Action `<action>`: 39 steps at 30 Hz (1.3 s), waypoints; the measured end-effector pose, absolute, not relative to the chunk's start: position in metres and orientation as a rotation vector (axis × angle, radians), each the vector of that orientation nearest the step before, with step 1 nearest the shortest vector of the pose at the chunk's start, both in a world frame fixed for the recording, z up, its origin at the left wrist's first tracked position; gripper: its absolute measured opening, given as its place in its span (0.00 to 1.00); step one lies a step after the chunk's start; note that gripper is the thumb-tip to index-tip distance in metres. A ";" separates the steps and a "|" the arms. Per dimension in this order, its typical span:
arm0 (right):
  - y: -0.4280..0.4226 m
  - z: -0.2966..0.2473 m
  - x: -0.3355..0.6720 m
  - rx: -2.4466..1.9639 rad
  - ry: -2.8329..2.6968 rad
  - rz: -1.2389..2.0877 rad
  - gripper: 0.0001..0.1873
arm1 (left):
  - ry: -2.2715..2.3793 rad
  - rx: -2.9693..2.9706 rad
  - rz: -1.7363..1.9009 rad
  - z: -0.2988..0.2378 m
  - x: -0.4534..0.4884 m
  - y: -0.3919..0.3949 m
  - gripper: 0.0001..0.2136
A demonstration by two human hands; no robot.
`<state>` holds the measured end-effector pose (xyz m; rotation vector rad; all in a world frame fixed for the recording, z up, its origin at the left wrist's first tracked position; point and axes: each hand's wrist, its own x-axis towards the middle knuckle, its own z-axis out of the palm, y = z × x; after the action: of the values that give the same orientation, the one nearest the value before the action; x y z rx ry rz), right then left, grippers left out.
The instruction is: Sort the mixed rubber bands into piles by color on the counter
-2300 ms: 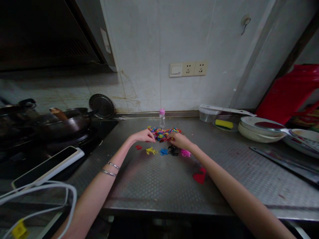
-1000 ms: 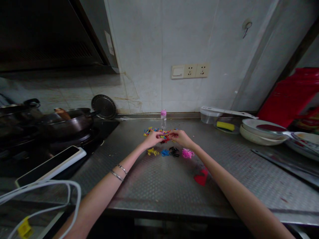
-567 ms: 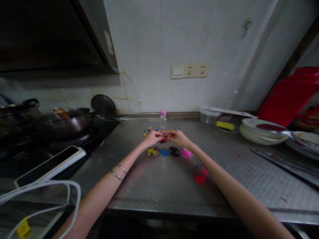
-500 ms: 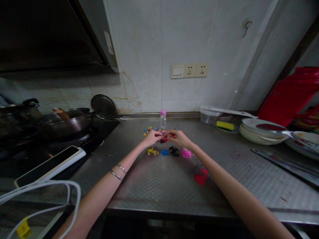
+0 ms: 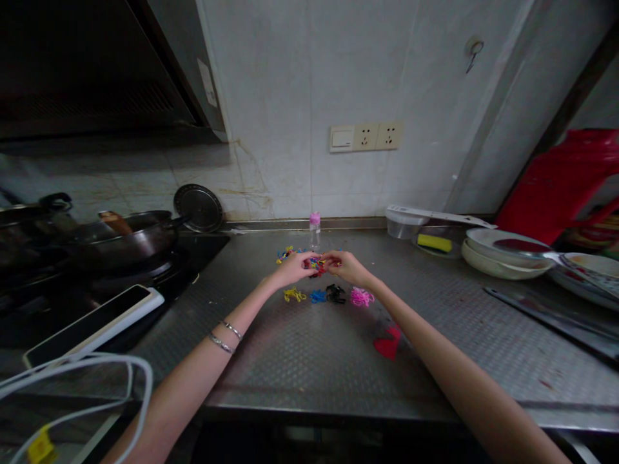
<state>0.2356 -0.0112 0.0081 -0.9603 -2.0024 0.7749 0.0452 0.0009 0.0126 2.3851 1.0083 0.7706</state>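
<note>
My left hand (image 5: 292,268) and my right hand (image 5: 349,267) meet over a heap of mixed-colour elastic bands (image 5: 316,263) on the steel counter. Fingers and thumbs of both curl inward around bands from the heap; the tips are partly hidden. More loose bands (image 5: 286,254) show behind the left hand. In front lie small separate piles: yellow bands (image 5: 294,295), blue bands (image 5: 318,296), black bands (image 5: 335,294) and pink bands (image 5: 360,297). Just behind the heap stands a small clear bottle (image 5: 315,227) with a pink cap.
A clear bag with a red heart (image 5: 387,343) lies near my right forearm. To the left are a pan (image 5: 128,238) on the stove, a white device (image 5: 97,325) and a white cable (image 5: 145,380). Bowls (image 5: 505,261), a yellow sponge (image 5: 434,243) and a knife (image 5: 546,319) are on the right.
My fingers have moved from pinching at the heap to a wider curl around it, drawing closer together, with more coloured bands showing between them. The small piles stay put.
</note>
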 end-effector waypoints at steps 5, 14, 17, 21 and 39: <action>-0.009 0.005 0.234 -0.902 -2.017 0.807 0.14 | 1.054 2.467 0.743 0.011 0.047 0.001 0.13; -0.011 0.008 0.234 -0.940 -2.003 0.805 0.16 | 1.041 2.434 0.701 0.023 0.043 -0.003 0.09; -0.009 0.008 0.238 -1.008 -2.000 0.721 0.17 | 1.086 2.385 0.686 0.030 0.038 -0.001 0.10; 0.000 0.001 0.248 -1.070 -1.987 0.713 0.18 | 1.074 2.361 0.507 0.038 0.020 0.003 0.09; 0.019 -0.004 0.291 -1.234 -2.005 0.552 0.15 | 1.301 2.149 0.025 0.049 -0.067 -0.006 0.15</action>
<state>0.2911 0.0186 -0.0036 -1.2337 -2.0045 0.5516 -0.0669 -0.0057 0.0487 2.1490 1.3013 0.0250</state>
